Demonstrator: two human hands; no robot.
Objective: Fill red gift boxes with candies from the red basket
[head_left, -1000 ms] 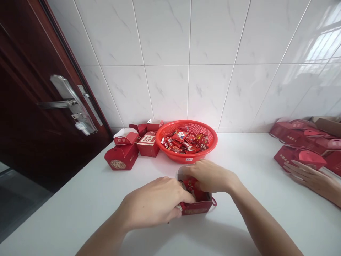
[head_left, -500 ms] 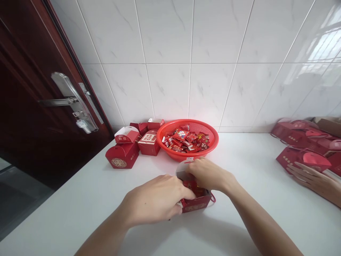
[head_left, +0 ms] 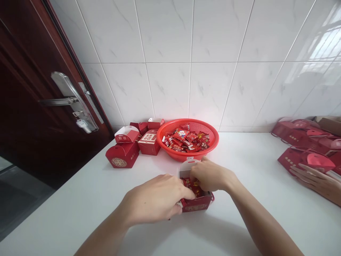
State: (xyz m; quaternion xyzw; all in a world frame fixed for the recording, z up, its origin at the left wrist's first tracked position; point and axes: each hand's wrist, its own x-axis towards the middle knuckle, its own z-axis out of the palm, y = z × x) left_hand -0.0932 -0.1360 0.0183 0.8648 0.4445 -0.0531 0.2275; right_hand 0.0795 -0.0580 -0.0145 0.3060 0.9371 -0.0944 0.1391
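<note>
An open red gift box (head_left: 198, 205) stands on the white table, with red-wrapped sweets (head_left: 196, 190) inside it. My left hand (head_left: 160, 199) grips the box at its left front side, thumb outside and fingers over the edge. My right hand (head_left: 210, 175) reaches in at the back right, its fingers curled down by the raised white-lined flap (head_left: 185, 172); whatever its fingertips hold is hidden. Just behind the box is a red plastic basket (head_left: 173, 155) full of wrapped sweets (head_left: 186, 138).
Closed and open red boxes (head_left: 123, 155) stand left of the basket. At the right, another person's hand (head_left: 317, 181) touches a red box (head_left: 295, 160) near more boxes (head_left: 298, 133). A tiled wall is behind, a dark door (head_left: 29, 71) at the left.
My right hand has shifted slightly right, and more of the flap and the sweets in the box shows. The other person's hand and box have moved slightly right.
</note>
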